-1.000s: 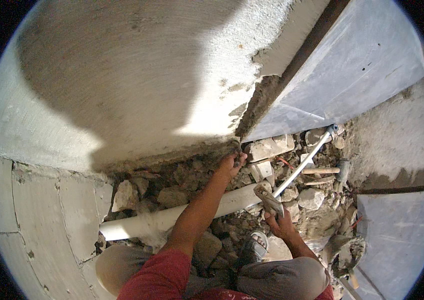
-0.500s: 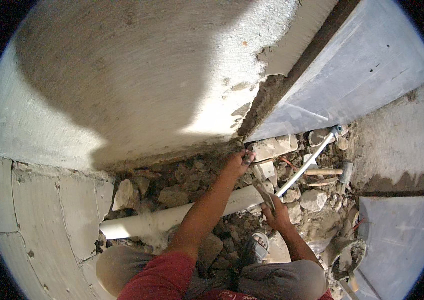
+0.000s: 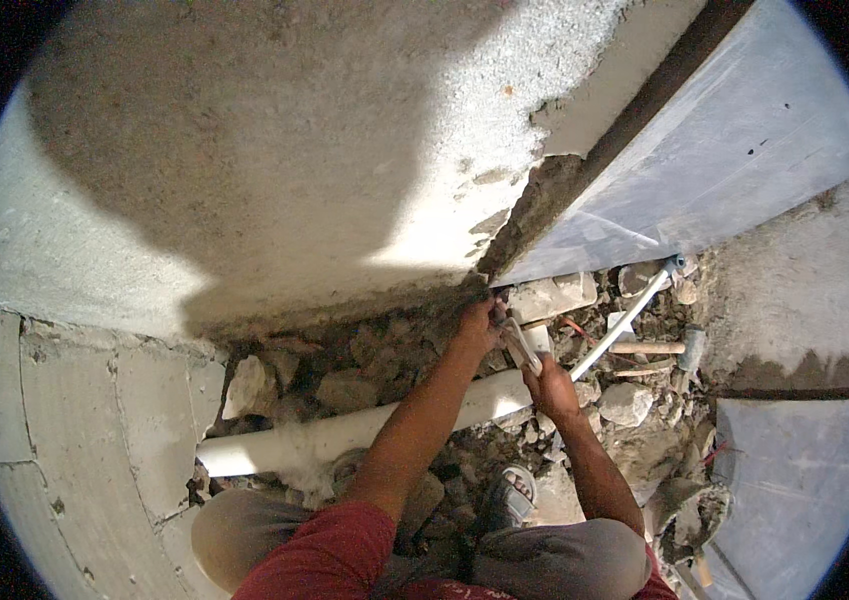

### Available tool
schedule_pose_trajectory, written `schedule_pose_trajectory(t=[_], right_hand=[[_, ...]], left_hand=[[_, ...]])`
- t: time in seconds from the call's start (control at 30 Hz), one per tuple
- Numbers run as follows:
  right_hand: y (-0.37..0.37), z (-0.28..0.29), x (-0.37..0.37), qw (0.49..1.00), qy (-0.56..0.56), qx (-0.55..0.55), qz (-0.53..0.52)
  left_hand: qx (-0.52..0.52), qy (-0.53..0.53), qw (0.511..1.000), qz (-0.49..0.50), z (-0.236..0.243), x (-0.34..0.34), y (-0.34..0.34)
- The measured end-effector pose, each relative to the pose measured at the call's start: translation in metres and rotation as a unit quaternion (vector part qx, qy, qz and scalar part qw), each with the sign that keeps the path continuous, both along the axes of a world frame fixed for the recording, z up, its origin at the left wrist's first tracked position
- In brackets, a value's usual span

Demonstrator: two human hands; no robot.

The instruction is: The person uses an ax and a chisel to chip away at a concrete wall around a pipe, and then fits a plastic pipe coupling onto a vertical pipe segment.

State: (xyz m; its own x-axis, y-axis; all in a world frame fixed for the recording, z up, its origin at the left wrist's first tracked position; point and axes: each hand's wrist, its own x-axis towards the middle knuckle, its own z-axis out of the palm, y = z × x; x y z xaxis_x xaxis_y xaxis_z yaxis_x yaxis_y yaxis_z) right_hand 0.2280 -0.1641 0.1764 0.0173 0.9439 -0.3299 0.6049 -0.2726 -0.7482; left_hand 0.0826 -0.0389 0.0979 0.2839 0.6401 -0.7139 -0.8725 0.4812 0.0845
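My left hand (image 3: 480, 322) is closed at the foot of the plastered wall, by the corner with the grey-blue panel. What it grips is mostly hidden; only a small dark end shows at the fingers. To its right, my right hand (image 3: 554, 390) is wrapped round a long, narrow, greyish metal tool (image 3: 519, 343). The tool's far end reaches up close to my left fingers; whether they touch I cannot tell. Below both hands, a thick white pipe (image 3: 295, 446) lies across the rubble. A thinner white pipe (image 3: 628, 320) slants up to the right beyond my right hand.
A hammer (image 3: 691, 349) with a wooden handle lies on the rubble at the right. Broken stones (image 3: 251, 388) surround the pipes. The plastered wall (image 3: 275, 180) rises ahead, and the grey-blue panel (image 3: 695, 150) slopes at the right. My sandalled foot (image 3: 515, 492) stands among stones.
My right hand has moved up and slightly left, bringing the metal tool's end close to my left hand. My left hand stays at the wall's foot.
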Motion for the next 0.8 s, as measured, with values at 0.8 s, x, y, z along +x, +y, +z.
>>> schedule_pose_trajectory(t=[0.8], right_hand=[[0.001, -0.034, 0.008, 0.966, -0.153, 0.153, 0.141]], left_hand=[[0.407, 0.496, 0.737, -0.214, -0.029, 0.006, -0.004]])
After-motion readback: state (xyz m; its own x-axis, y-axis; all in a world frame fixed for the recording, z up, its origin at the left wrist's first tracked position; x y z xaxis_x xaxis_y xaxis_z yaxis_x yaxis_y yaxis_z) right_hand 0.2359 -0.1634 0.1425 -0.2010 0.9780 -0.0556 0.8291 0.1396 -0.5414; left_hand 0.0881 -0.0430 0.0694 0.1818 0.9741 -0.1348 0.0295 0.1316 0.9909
